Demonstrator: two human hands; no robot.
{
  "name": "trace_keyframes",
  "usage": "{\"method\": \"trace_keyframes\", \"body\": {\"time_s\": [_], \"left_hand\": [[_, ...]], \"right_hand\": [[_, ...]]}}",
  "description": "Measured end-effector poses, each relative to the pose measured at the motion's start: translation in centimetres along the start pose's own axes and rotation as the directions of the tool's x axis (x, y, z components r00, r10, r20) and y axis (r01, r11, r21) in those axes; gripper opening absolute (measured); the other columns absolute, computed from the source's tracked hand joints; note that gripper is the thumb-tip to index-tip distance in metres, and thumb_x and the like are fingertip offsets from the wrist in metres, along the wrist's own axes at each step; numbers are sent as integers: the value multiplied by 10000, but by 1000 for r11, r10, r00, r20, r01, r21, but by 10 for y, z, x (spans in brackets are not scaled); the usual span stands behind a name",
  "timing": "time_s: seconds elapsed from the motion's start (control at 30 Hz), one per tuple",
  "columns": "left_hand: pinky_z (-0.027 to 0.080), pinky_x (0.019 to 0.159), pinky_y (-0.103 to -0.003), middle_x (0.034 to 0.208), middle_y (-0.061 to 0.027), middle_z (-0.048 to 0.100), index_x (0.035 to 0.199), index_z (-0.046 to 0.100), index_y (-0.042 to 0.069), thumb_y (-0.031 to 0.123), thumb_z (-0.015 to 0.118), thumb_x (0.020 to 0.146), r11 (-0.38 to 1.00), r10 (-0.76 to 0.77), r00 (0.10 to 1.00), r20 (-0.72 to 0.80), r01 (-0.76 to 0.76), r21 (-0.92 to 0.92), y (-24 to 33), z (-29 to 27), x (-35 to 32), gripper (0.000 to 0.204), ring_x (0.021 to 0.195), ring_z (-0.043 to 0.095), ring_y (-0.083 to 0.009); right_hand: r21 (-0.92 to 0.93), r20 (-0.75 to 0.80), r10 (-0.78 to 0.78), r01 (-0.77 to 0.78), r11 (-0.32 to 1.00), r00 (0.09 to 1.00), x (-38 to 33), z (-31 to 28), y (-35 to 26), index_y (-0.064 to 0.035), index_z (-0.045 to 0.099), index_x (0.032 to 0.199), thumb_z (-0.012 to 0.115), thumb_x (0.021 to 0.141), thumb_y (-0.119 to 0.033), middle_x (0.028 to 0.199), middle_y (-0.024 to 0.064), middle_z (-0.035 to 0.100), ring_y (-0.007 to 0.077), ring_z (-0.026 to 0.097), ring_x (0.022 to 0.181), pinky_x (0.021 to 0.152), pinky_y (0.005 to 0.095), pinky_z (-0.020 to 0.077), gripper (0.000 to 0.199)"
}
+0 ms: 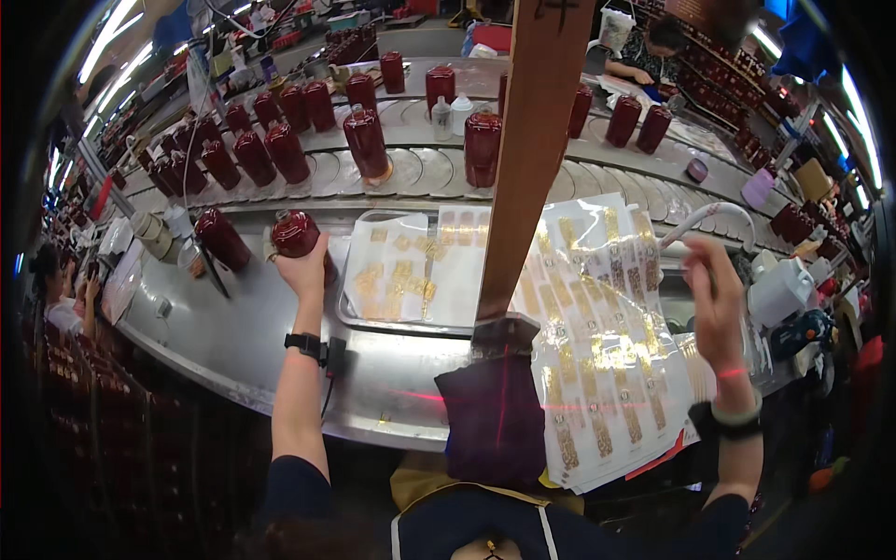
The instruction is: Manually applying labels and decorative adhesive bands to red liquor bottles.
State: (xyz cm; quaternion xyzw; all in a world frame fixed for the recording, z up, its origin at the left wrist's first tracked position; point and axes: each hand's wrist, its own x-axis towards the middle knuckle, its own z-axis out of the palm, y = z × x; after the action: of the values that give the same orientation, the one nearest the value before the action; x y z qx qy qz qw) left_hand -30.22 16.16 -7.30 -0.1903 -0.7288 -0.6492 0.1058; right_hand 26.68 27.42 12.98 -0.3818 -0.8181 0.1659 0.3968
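On the left side of the steel worktop, my left hand (301,273) is closed round a glossy dark red bottle (295,231), with the thumb along its right side. Another dark red bottle (222,239) stands just left of it. Right of the held bottle lies a shallow metal tray (343,303) with white sheets and small gold decal pieces (401,278). My right hand (715,297) is raised beside the right edge of a stack of clear-topped decal sheets (597,345) with gold patterns. Its fingers are loosely bent and apart, and nothing shows in them.
A wooden post (527,159) rises in front of me, with a dark purple cloth (495,401) at its foot. Beyond the worktop, a conveyor (420,173) carries several red bottles. A white jug (782,291) stands at right. Another person (644,61) sits across the line.
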Motion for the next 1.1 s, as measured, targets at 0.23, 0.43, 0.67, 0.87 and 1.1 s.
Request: {"method": "trace_keyframes", "body": {"time_s": [0.23, 0.43, 0.67, 0.87, 1.1], "left_hand": [[507, 1001, -369, 1247, -103, 605, 1367, 477, 27, 102, 932, 679, 995, 47, 981, 186, -30, -93, 1, -60, -13, 829, 1130, 613, -216], [574, 956, -392, 1215, -115, 623, 1408, 395, 56, 64, 957, 631, 981, 43, 755, 654, 93, -172, 44, -154, -95, 959, 1091, 667, -227], [521, 1039, -361, 1275, -112, 621, 1361, 480, 34, 215, 995, 602, 927, 1, 438, 899, 336, -165, 84, -162, -163, 935, 1175, 637, -189], [477, 1108, -393, 1467, -146, 518, 1497, 416, 42, 306, 1052, 559, 912, 74, 283, 956, 369, -180, 81, -159, -164, 1164, 1309, 573, -229], [214, 1255, -492, 1618, -214, 364, 1613, 201, -10, 741, 473, 972, 910, 222, 472, 853, 213, -355, 60, -121, -69, 1024, 1520, 339, -324]], "right_hand": [[-289, 271, -418, 488, 824, 867, 173, 140, 65, -137, 466, 1493, 579, 820, 28, 1386, 176, 555, 399, 520, 1287, 1078, 482, 422, 702], [-406, 327, -482, 581, 705, 813, 258, 207, 140, -137, 521, 1481, 611, 891, -186, 1491, 143, 518, 348, 451, 1387, 1112, 513, 370, 598], [-578, 416, -492, 640, 507, 765, 284, 232, 216, -130, 612, 1397, 583, 965, -352, 1401, 80, 628, 309, 546, 1296, 1087, 463, 421, 487], [-706, 355, -498, 576, 411, 791, 271, 190, 243, -138, 687, 1250, 601, 958, -280, 1237, 74, 690, 286, 615, 1160, 929, 489, 475, 336], [-710, 297, -418, 491, 505, 859, 250, 132, 253, -116, 680, 1209, 616, 960, -264, 1188, 84, 681, 284, 613, 1104, 903, 468, 473, 297]]}}
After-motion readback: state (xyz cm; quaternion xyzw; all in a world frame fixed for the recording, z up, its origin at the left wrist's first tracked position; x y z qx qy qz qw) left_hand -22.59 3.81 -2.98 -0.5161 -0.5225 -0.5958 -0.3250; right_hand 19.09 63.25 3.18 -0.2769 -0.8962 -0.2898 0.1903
